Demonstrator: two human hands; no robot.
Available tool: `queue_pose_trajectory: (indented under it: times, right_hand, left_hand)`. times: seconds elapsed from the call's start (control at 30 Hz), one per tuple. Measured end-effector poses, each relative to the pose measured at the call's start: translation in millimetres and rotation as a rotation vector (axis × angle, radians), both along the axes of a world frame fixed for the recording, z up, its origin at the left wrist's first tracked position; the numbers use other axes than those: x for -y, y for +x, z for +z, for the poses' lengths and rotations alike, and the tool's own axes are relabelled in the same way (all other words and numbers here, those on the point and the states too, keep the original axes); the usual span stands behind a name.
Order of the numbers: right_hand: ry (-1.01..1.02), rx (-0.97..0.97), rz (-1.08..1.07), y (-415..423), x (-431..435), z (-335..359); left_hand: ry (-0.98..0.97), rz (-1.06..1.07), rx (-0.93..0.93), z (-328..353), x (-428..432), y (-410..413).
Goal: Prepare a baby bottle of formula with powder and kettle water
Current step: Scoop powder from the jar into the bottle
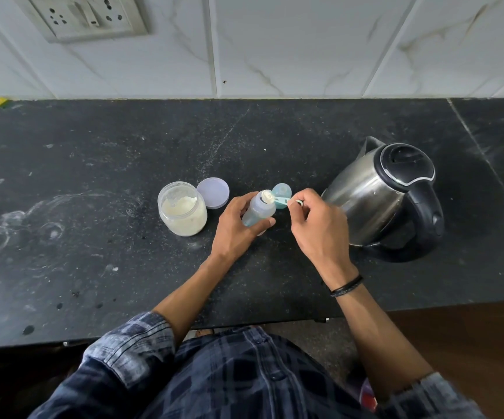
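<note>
**On the black counter: one bottle, one scoop, two hands at work**

At the middle of the dark stone counter (93,164) stands one baby bottle (258,211), tilted a little and uncapped. The left hand (235,229) grips it, fingers and thumb curled round its lower body. The right hand (320,225) pinches the handle of one pale green scoop (279,200) between thumb and fingertips; the scoop's bowl, heaped with white powder, sits right at the bottle's mouth.

One open jar of formula powder (182,213) stands just left of the bottle, with its single lilac lid (213,192) lying flat behind it. One teal domed bottle cap (283,189) rests just behind the scoop. One steel electric kettle (380,195) with a black lid and handle stands at the right, near the right hand.

White smears and rings mark the counter's left part. Behind it rises a wall of white marbled tiles (305,46), carrying one socket plate (84,16). A black bracelet (345,286) circles the right wrist; both sleeves are blue plaid.
</note>
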State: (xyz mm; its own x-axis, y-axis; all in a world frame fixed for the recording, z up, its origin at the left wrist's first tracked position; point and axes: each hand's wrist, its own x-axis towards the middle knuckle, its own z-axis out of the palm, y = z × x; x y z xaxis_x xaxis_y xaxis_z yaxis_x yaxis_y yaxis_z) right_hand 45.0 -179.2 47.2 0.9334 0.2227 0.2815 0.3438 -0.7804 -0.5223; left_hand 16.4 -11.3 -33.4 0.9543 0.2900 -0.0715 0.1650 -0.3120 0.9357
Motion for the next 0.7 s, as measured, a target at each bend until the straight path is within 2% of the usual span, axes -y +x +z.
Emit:
queue_pose_trajectory:
  times: [0.4, 0.7]
  right_hand:
    - [-0.09, 0.179, 0.091, -7.0, -2.3, -1.8]
    - [-0.081, 0.183, 0.157, -5.9, 1.7, -3.8]
  left_hand:
    - [0.001, 0.002, 0.01, -0.5, -1.6, -0.5]
    - [0.0, 0.009, 0.001, -0.6, -2.7, -0.6]
